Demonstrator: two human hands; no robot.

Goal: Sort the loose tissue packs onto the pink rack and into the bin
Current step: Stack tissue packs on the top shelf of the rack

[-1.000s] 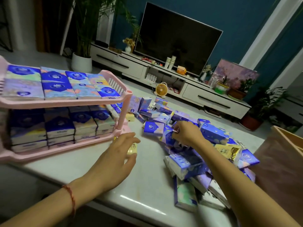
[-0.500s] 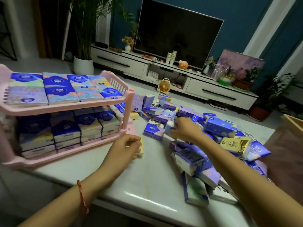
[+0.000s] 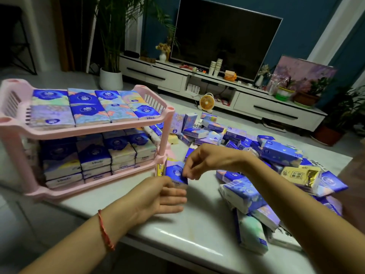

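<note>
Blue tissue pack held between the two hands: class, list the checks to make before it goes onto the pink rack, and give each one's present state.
1. Blue tissue pack gripped: ok, right hand pinches its edge, left hand supports below.
2. Left hand also holds a yellow pack: cannot tell.
3. Pink rack top shelf has room: not ok, one full layer.
4. Lower shelf has room: not ok, stacked close under the top shelf.
5. Bin in view: not ok.

A pale, glossy worktop [image 3: 197,242] before me carries a two-tier pink rack [image 3: 94,133] filled with tissue packs at its left end, and a loose heap of tissue packs [image 3: 256,167] sprawled across its right.
</note>
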